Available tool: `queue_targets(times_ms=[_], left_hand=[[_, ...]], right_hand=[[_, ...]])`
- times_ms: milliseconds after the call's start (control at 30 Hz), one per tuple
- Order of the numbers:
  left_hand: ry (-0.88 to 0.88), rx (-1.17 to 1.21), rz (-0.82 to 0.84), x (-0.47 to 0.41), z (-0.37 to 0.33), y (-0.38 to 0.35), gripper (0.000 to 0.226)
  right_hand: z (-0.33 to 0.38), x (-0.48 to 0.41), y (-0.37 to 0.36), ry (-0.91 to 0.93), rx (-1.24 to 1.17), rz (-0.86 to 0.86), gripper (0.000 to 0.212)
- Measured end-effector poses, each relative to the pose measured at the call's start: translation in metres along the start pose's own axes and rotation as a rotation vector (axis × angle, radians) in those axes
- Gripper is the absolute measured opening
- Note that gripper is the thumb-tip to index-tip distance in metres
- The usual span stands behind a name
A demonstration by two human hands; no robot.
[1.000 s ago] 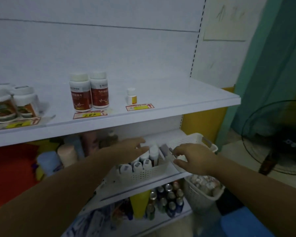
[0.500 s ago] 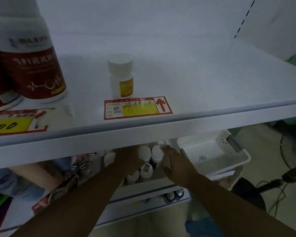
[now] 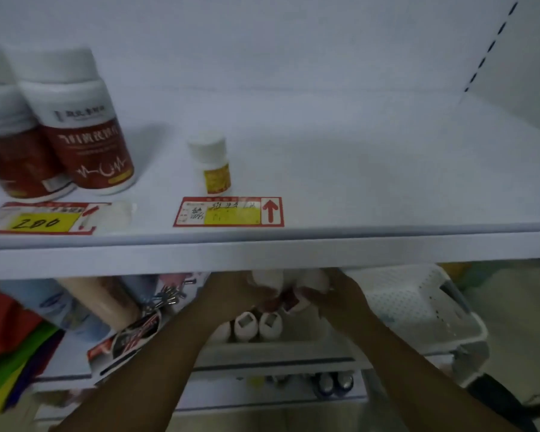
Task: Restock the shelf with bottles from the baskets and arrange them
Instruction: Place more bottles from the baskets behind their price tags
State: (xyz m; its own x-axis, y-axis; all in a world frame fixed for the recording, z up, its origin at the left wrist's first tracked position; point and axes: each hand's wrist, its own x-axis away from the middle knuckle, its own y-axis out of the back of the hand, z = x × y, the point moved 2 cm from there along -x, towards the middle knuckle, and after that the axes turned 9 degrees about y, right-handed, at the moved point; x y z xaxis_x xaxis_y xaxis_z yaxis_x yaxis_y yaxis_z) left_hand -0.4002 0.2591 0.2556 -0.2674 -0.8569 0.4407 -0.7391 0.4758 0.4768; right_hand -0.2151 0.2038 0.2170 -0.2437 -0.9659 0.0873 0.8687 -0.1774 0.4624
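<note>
Red-bordered price tags (image 3: 228, 212) lie along the edge.

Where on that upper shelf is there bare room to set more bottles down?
The widest bare stretch of the upper shelf runs right of the small yellow-label bottle to the shelf's right end. A narrower gap lies between that bottle and the two large red-label bottles. It is crowded below, where both hands work among small white bottles in the basket.

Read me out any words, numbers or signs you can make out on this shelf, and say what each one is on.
"200": handwritten on the yellow price tag below the red-label bottles.
Red up arrow: on the second shelf tag; its handwriting is unreadable.
Red-label bottles: print too blurred to read.
Small yellow-label bottle: text too small.
</note>
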Motion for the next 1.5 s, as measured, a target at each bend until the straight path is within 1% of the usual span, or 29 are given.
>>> queue_targets(times_ms=[67, 133, 167, 200, 267, 333, 400, 467, 533, 600, 700, 733, 767, 867, 900, 967, 1033, 1167, 1267, 1300, 1400, 1467, 1500], left_hand=[[-0.076, 0.212, -0.024, 0.029, -0.001, 0.002, 0.038], [-0.105, 0.424, -0.062, 0.068, -0.001, -0.004, 0.031], [-0.103, 0.564, -0.053, 0.088, -0.002, -0.011, 0.031], [-0.092, 0.695, -0.028, 0.105, -0.002, -0.021, 0.036], [-0.084, 0.814, -0.015, 0.140, -0.010, -0.039, 0.045], [-0.102, 0.857, -0.031, 0.174, -0.023, -0.051, 0.053], [-0.113, 0.950, -0.041, 0.206, -0.033, -0.057, 0.052], [-0.122, 1.103, 0.035, 0.238, -0.042, -0.060, 0.052], [-0.171, 1.212, 0.131, 0.267, -0.047, -0.060, 0.056], [-0.208, 1.248, 0.101, 0.293, -0.046, -0.058, 0.056], [-0.244, 1.239, 0.018, 0.323, -0.045, -0.053, 0.056], [-0.253, 1.219, -0.006, 0.332, -0.045, -0.051, 0.058], [-0.263, 1.203, -0.030, 0.339, -0.044, -0.048, 0.059], [-0.249, 1.168, -0.100, 0.357, -0.038, -0.035, 0.063], [-0.242, 1.165, -0.102, 0.361, -0.034, -0.030, 0.065], [-0.232, 1.145, -0.087, 0.368, -0.026, -0.018, 0.069], [-0.240, 1.116, -0.098, 0.376, -0.017, -0.002, 0.071], [-0.334, 1.053, -0.196, 0.390, 0.005, 0.047, 0.060], [-0.404, 0.949, -0.209, 0.402, 0.021, 0.085, 0.072], [-0.409, 0.923, -0.201, 0.404, 0.027, 0.096, 0.067], [-0.428, 0.849, -0.178, 0.407, 0.041, 0.122, 0.042], [-0.455, 0.818, -0.150, 0.403, 0.045, 0.137, 0.042], [-0.473, 0.799, -0.129, 0.401, 0.045, 0.143, 0.051]], right_hand=[[0.007, 0.022, 0.020, 0.022, -0.155, -0.003, 0.038], [0.010, 0.049, 0.036, 0.032, -0.338, -0.010, 0.032], [0.014, 0.064, 0.041, 0.016, -0.484, -0.008, 0.032], [0.022, 0.079, 0.046, -0.007, -0.611, 0.018, 0.035], [0.039, 0.104, 0.054, -0.019, -0.827, 0.093, 0.043], [0.059, 0.126, 0.060, -0.089, -1.026, 0.234, 0.049], [0.078, 0.147, 0.065, -0.178, -1.187, 0.451, 0.052], [0.097, 0.168, 0.072, -0.175, -1.251, 0.612, 0.051], [0.114, 0.190, 0.076, -0.141, -1.316, 0.727, 0.049], [0.129, 0.210, 0.077, -0.093, -1.298, 0.761, 0.054], [0.144, 0.228, 0.074, -0.036, -1.262, 0.797, 0.081], [0.148, 0.233, 0.072, -0.028, -1.260, 0.807, 0.085], [0.152, 0.238, 0.069, -0.022, -1.269, 0.820, 0.083], [0.167, 0.249, 0.062, 0.017, -1.287, 0.799, 0.049], [0.172, 0.251, 0.057, 0.034, -1.275, 0.779, 0.046], [0.182, 0.254, 0.044, 0.052, -1.249, 0.757, 0.050], [0.198, 0.260, 0.025, 0.045, -1.237, 0.737, 0.060], [0.239, 0.273, -0.020, 0.041, -1.159, 0.663, 0.073], [0.265, 0.279, -0.048, 0.077, -1.107, 0.597, 0.078], [0.271, 0.281, -0.056, 0.076, -1.103, 0.576, 0.079], [0.285, 0.285, -0.078, 0.102, -1.075, 0.526, 0.080], [0.291, 0.286, -0.086, 0.146, -1.027, 0.482, 0.081], [0.293, 0.284, -0.087, 0.171, -0.997, 0.450, 0.084]])
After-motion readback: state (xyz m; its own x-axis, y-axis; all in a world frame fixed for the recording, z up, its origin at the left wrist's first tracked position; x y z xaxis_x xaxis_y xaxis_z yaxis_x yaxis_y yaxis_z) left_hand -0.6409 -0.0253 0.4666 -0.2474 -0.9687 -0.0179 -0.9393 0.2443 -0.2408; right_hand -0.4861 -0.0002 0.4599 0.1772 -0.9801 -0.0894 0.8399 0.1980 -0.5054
